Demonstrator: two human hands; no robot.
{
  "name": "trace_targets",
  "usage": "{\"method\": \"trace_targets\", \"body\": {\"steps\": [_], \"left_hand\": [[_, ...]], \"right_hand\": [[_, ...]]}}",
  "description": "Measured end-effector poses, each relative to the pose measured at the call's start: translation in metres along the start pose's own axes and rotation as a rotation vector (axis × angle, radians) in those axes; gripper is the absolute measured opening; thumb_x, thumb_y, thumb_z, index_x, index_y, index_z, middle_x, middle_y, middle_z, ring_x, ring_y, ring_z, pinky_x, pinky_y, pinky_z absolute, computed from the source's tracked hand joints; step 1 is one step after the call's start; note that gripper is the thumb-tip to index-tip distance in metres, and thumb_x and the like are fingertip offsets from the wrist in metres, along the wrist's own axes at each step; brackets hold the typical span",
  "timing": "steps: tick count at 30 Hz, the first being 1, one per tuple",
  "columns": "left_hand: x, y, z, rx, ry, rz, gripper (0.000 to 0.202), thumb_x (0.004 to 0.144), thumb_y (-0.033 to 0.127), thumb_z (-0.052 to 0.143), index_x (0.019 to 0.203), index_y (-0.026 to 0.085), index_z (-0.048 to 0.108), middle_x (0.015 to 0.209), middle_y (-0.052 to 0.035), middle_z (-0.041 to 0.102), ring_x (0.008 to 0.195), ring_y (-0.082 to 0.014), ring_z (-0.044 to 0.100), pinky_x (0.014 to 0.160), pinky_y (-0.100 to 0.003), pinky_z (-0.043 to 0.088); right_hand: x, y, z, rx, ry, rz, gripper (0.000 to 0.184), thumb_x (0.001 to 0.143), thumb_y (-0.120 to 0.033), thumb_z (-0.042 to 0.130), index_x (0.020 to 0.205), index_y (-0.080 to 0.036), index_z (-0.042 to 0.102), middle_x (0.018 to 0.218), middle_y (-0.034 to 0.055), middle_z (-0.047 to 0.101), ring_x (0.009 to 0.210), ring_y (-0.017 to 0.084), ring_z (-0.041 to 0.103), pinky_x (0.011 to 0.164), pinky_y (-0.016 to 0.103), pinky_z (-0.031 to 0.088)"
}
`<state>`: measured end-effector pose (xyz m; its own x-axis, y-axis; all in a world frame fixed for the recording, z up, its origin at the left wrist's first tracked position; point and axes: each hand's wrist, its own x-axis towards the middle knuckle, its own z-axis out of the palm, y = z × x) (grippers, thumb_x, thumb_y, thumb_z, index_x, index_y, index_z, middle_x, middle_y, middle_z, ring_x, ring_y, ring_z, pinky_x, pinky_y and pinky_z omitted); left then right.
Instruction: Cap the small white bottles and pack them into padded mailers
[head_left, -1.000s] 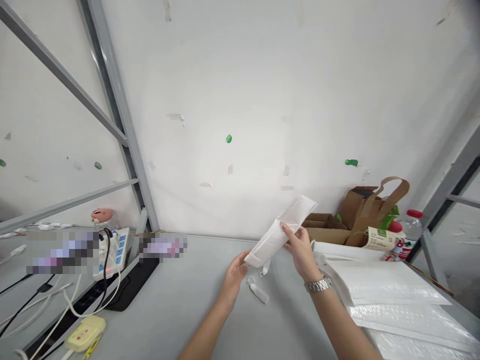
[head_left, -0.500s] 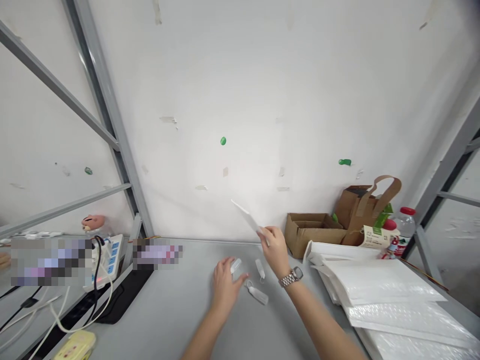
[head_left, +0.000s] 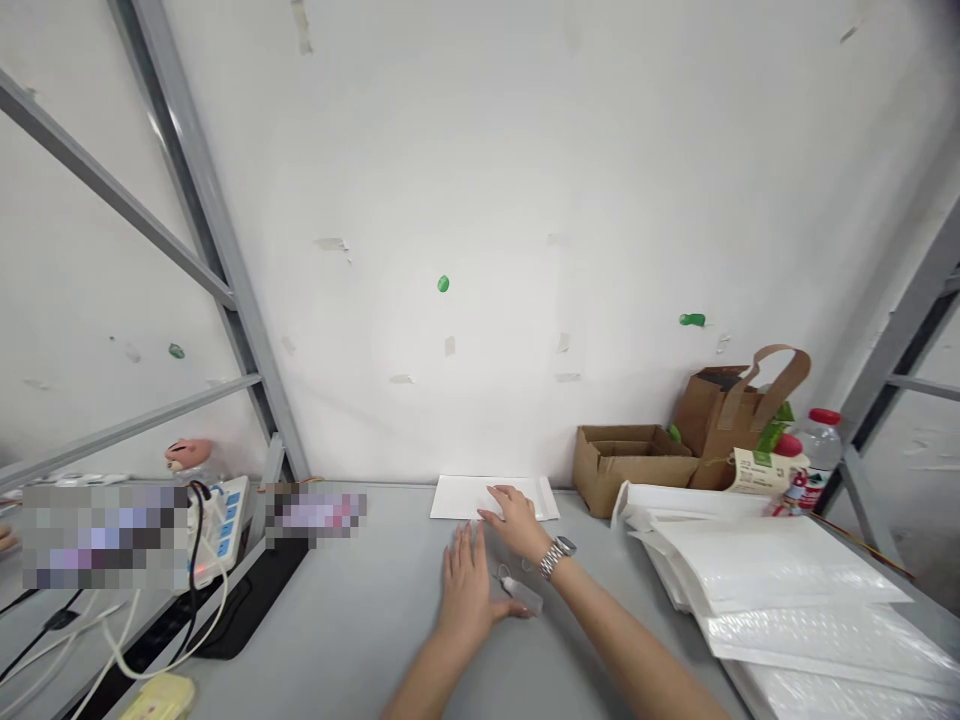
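A white bubble-mailer envelope (head_left: 459,497) lies flat on the grey table against the wall. My right hand (head_left: 517,520), wearing a metal-band watch (head_left: 556,556), rests over its front edge with fingers extended and slightly apart. Just in front, my left hand (head_left: 466,590) is spread out on the table, its fingertips short of the envelope. Beside the left thumb is a small whitish, tag-like piece with a loop (head_left: 521,593); the thumb overlaps its near end. Part of another loop shows under my right wrist, its body hidden.
To the right, a stack of white bubble mailers (head_left: 765,570) reaches the table edge. Behind it stand an open cardboard box (head_left: 637,475), a brown paper bag (head_left: 724,420) and a red-capped bottle (head_left: 821,440). On the left are a power strip (head_left: 229,520), cables and a black mat (head_left: 251,600).
The envelope, held up tilted in my right hand before, now lies flat on the table by the wall. My left hand has flattened out, and two of the small pieces are now largely hidden.
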<state>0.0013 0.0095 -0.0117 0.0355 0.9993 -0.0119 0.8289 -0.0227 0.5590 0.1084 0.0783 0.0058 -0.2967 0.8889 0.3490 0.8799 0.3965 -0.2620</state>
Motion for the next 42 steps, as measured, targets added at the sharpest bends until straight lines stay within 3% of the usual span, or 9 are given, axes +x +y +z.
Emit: {"method": "trace_targets", "body": {"steps": [6, 10, 14, 18, 25, 29, 33, 38, 42], "left_hand": [[0.001, -0.003, 0.007, 0.010, 0.013, 0.046, 0.106, 0.055, 0.047, 0.069, 0.140, 0.007, 0.019, 0.149, -0.0187, 0.015, 0.138, -0.0324, 0.005, 0.110, -0.045, 0.007], [0.001, -0.003, 0.012, 0.084, 0.028, 0.069, 0.099, 0.061, 0.052, 0.064, 0.139, 0.007, 0.022, 0.148, -0.0206, 0.017, 0.137, -0.0340, 0.006, 0.108, -0.049, 0.010], [0.006, -0.006, 0.019, 0.193, 0.123, 0.077, 0.088, 0.070, 0.057, 0.054, 0.137, 0.008, 0.026, 0.146, -0.0224, 0.022, 0.136, -0.0354, 0.012, 0.107, -0.052, 0.013], [0.014, -0.014, 0.022, 0.249, 0.182, 0.059, 0.083, 0.072, 0.057, 0.052, 0.135, 0.007, 0.031, 0.145, -0.0227, 0.025, 0.136, -0.0347, 0.015, 0.107, -0.047, 0.019], [0.021, -0.021, 0.017, 0.158, 0.217, 0.055, 0.083, 0.072, 0.056, 0.054, 0.133, 0.004, 0.034, 0.144, -0.0242, 0.027, 0.136, -0.0351, 0.013, 0.107, -0.051, 0.015], [0.013, -0.011, 0.005, -0.238, 0.238, 0.169, 0.068, 0.075, 0.056, 0.050, 0.127, 0.013, 0.044, 0.145, -0.0165, 0.030, 0.137, -0.0292, 0.016, 0.109, -0.048, 0.017], [-0.003, 0.002, -0.002, -0.778, -0.076, 0.281, 0.061, 0.076, 0.059, 0.046, 0.123, 0.021, 0.049, 0.136, -0.0117, 0.046, 0.128, -0.0265, 0.038, 0.104, -0.042, 0.033], [-0.021, 0.015, 0.008, -0.642, -0.072, 0.360, 0.114, 0.038, 0.040, 0.083, 0.136, 0.019, 0.030, 0.143, -0.0149, 0.033, 0.132, -0.0338, 0.027, 0.109, -0.048, 0.023], [-0.018, 0.017, 0.012, -0.687, 0.048, 0.300, 0.096, 0.050, 0.025, 0.076, 0.134, 0.016, 0.031, 0.138, -0.0169, 0.041, 0.127, -0.0318, 0.037, 0.104, -0.044, 0.032]], "right_hand": [[-0.095, 0.062, -0.076, -0.155, 0.289, -0.085, 0.047, 0.078, -0.011, 0.039, 0.121, -0.027, 0.050, 0.125, 0.0075, 0.053, 0.115, 0.025, 0.047, 0.092, 0.045, 0.040], [-0.161, 0.132, -0.115, -0.537, 0.359, 0.125, 0.061, 0.066, 0.002, 0.035, 0.117, -0.025, 0.056, 0.124, 0.0105, 0.054, 0.114, 0.029, 0.049, 0.085, 0.045, 0.043], [-0.191, 0.174, -0.129, -0.805, 0.331, 0.250, 0.058, 0.068, 0.001, 0.037, 0.119, -0.019, 0.056, 0.120, 0.0144, 0.058, 0.114, 0.033, 0.049, 0.085, 0.048, 0.040], [-0.189, 0.182, -0.128, -0.800, 0.283, 0.188, 0.055, 0.073, 0.000, 0.036, 0.121, -0.021, 0.054, 0.119, 0.0102, 0.061, 0.110, 0.027, 0.052, 0.091, 0.046, 0.036], [-0.181, 0.164, -0.135, -0.694, 0.321, 0.107, 0.046, 0.082, -0.004, 0.035, 0.118, -0.022, 0.055, 0.111, 0.0074, 0.065, 0.103, 0.024, 0.056, 0.096, 0.048, 0.029], [-0.173, 0.120, -0.138, -0.530, 0.432, -0.014, 0.048, 0.083, -0.006, 0.036, 0.124, -0.026, 0.051, 0.119, 0.0052, 0.061, 0.112, 0.023, 0.051, 0.103, 0.049, 0.024], [-0.153, 0.069, -0.125, -0.405, 0.478, -0.246, 0.045, 0.086, -0.009, 0.034, 0.126, -0.026, 0.048, 0.125, 0.0040, 0.057, 0.121, 0.021, 0.044, 0.107, 0.050, 0.017], [-0.121, 0.028, -0.090, -0.436, 0.425, -0.510, 0.034, 0.087, -0.020, 0.045, 0.121, -0.020, 0.052, 0.120, 0.0078, 0.060, 0.121, 0.024, 0.043, 0.106, 0.054, 0.018], [-0.099, 0.001, -0.076, -0.398, 0.433, -0.652, 0.036, 0.086, -0.012, 0.043, 0.120, -0.021, 0.053, 0.123, 0.0059, 0.058, 0.124, 0.022, 0.040, 0.107, 0.050, 0.019]]}}
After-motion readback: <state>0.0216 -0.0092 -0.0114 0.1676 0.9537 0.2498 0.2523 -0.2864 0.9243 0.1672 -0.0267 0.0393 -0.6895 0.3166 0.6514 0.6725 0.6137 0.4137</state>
